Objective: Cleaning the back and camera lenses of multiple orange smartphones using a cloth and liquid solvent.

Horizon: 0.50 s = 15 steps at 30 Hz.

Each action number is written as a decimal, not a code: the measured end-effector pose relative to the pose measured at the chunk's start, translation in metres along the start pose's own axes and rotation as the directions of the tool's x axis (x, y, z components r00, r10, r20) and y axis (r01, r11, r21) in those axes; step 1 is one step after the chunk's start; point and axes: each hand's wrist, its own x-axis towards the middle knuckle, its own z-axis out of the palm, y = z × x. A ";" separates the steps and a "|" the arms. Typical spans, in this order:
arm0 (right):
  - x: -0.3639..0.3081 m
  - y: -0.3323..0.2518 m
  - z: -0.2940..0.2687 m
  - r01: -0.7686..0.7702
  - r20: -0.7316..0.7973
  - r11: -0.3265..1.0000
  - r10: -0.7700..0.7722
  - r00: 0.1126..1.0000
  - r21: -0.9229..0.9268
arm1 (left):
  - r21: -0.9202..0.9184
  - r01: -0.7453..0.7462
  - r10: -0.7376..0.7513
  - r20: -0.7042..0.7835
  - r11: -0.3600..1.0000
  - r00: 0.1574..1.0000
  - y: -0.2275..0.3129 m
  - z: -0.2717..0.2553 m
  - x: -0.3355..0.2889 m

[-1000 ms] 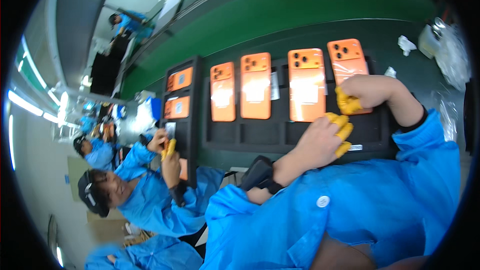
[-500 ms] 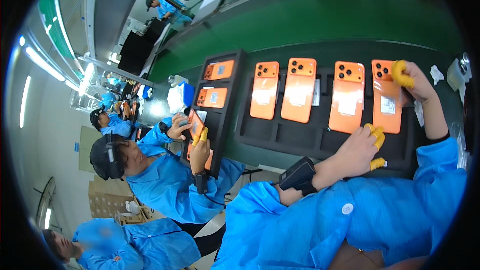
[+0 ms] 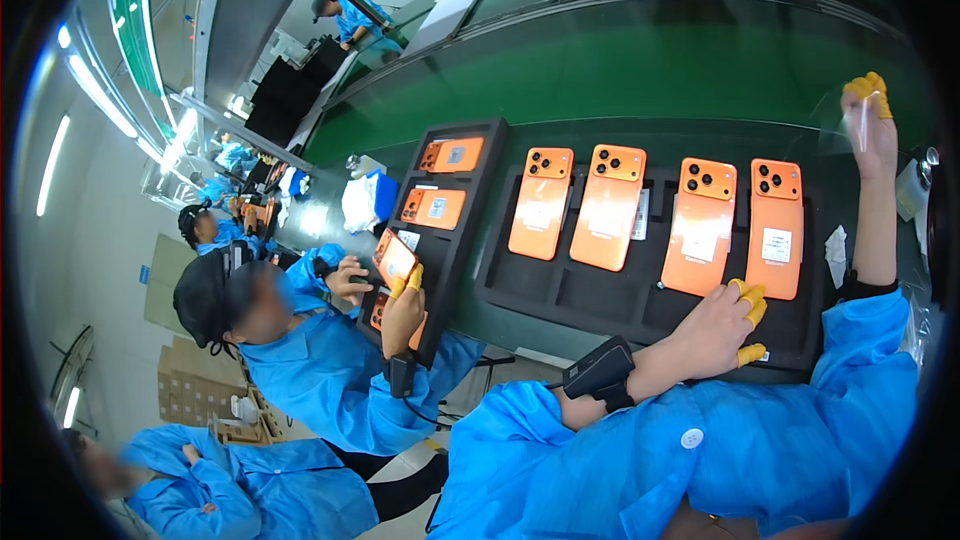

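Four orange phones lie back up in a row in a black foam tray point(image 3: 600, 302), the rightmost phone point(image 3: 776, 240) carrying a white label. My left hand point(image 3: 705, 335), with yellow finger cots, rests at the lower ends of the two right-hand phones. Its thumb and fingers are apart, and nothing shows in its grasp. Raised at the far right, my right hand point(image 3: 870, 125) pinches a clear plastic film point(image 3: 835, 128) between yellow-covered fingertips, away from the phones. A strapped black device point(image 3: 600, 368) sits on my left wrist.
To the left, a co-worker point(image 3: 300, 300) in blue handles an orange phone point(image 3: 395, 257) over another black tray point(image 3: 455, 250). A green belt point(image 3: 620, 70) runs behind. White tissue point(image 3: 836, 255) and a dispenser bottle point(image 3: 913, 190) stand on the right. Another person point(image 3: 250, 480) is at lower left.
My right hand has lifted off the rightmost phone's top corner and moved up and right, carrying the clear film. My left hand stays by the phones' lower ends.
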 end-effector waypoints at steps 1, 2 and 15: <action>-0.003 -0.016 0.000 0.008 0.150 0.996 -0.021 0.988 0.088 | -0.018 -0.017 0.017 0.004 1.000 1.000 0.001 0.000 0.002; -0.013 -0.021 0.018 -0.059 0.287 0.992 0.024 0.958 0.114 | -0.054 -0.002 0.003 0.025 0.999 1.000 0.004 -0.003 0.005; -0.118 0.109 0.088 0.199 0.634 0.606 0.698 0.333 -0.771 | -0.995 -0.027 -0.582 -0.077 0.094 0.810 0.002 -0.027 -0.002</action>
